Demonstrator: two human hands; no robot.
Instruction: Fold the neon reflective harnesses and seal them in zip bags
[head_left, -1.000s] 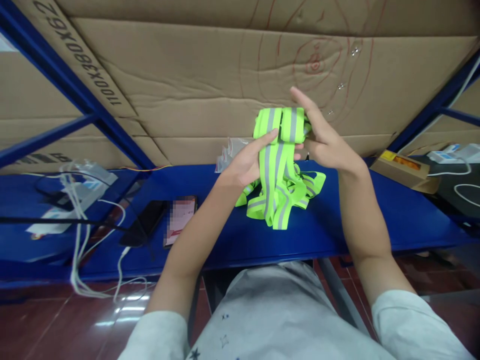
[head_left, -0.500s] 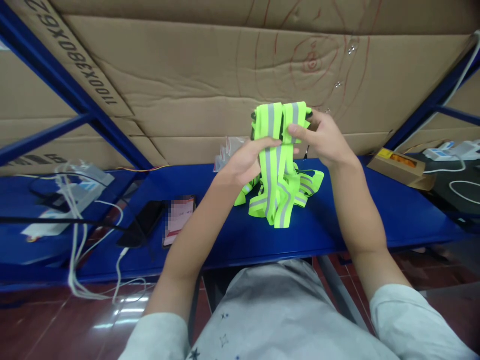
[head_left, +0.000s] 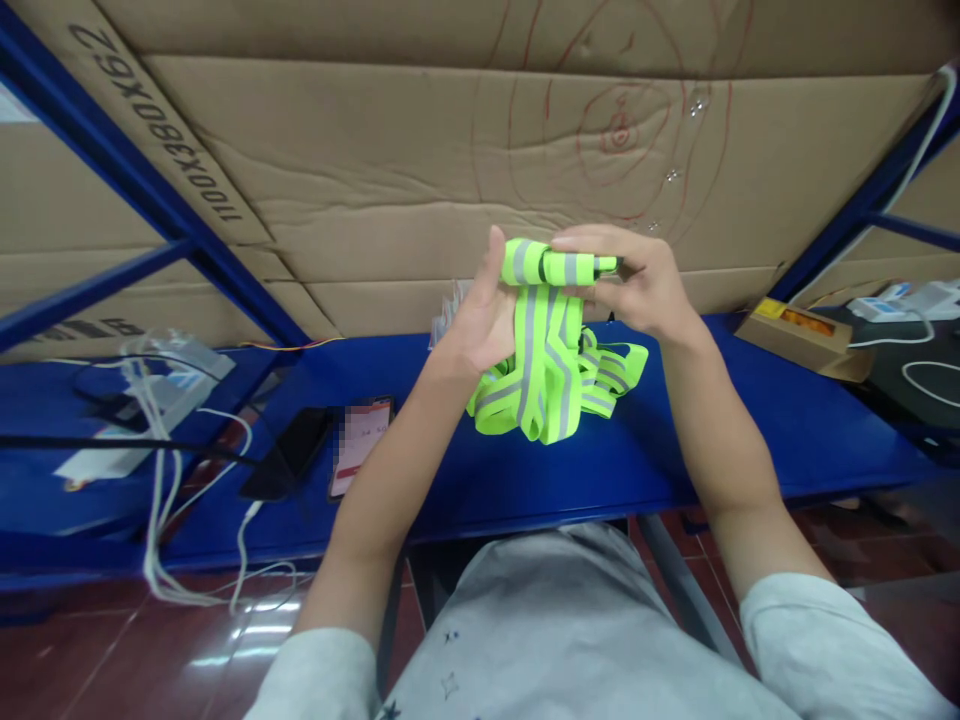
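Observation:
Neon yellow-green reflective straps with grey stripes hang between my hands above the blue table, their upper end folded into a thick flat bundle. My right hand pinches the right end of this fold, thumb below and fingers on top, beside a small black part. On the left, my left hand holds the straps, its thumb upright at the fold's left end; its other fingers are mostly hidden behind the webbing. More reflective straps lie loosely on the table behind and to the right.
A lit phone and a black device lie left on the blue table. White cables trail over its edge. Clear plastic bags stand behind my left hand. A small cardboard box sits right, before the cardboard wall.
The upper end of the straps has been folded over into a flatter bundle. My left thumb has gone from lying across the straps to upright; my right fingers now lie over the fold.

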